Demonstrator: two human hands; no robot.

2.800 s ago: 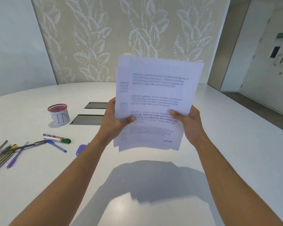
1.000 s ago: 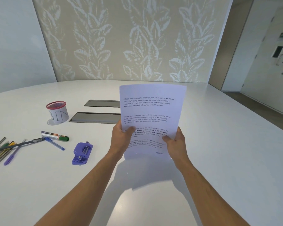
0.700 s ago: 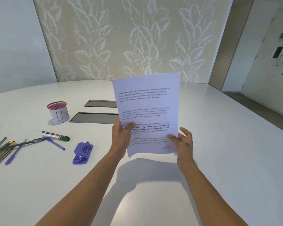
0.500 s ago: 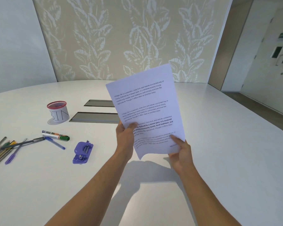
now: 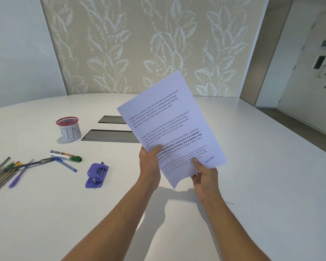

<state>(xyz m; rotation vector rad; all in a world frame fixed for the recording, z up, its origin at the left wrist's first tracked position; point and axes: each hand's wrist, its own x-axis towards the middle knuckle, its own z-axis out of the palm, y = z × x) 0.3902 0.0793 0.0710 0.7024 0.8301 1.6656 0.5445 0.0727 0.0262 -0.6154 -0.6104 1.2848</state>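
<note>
While the paper [image 5: 169, 129] hangs in the air above the table [image 5: 262, 166], we see both hands on it. The left hand [image 5: 150, 162] pinches the paper at its left edge: the thumb lies flat on the printed face, beside the bold lines of text, and the other fingers are hidden behind the sheet. The right hand [image 5: 205, 178] pinches the lower edge, thumb on the front just left of the word RECEIVED, fingers curled underneath and mostly out of our sight. We cannot tell whether this is one sheet or several laid flush. The paper faces us and is turned anticlockwise, so that its lines of print climb towards the right; its top corner shows against the leaf-patterned wall [image 5: 158, 44], and its lowest corner droops free between the two wrists. Under it a shadow [image 5: 169, 202] falls on the table.

To our left, well apart from the hands, a purple tool [image 5: 96, 175] lies on the table. Beyond it we find a blue pen [image 5: 65, 164] and a green-tipped marker [image 5: 64, 155], touching or nearly so, and a pile of pens [image 5: 0, 174] at the left border. Farther back stands a cup [image 5: 69, 130] with a red mesh rim and a label reading BIN, and beside it two dark slots [image 5: 109, 135] are set in the tabletop, the paper covering their right ends
</note>
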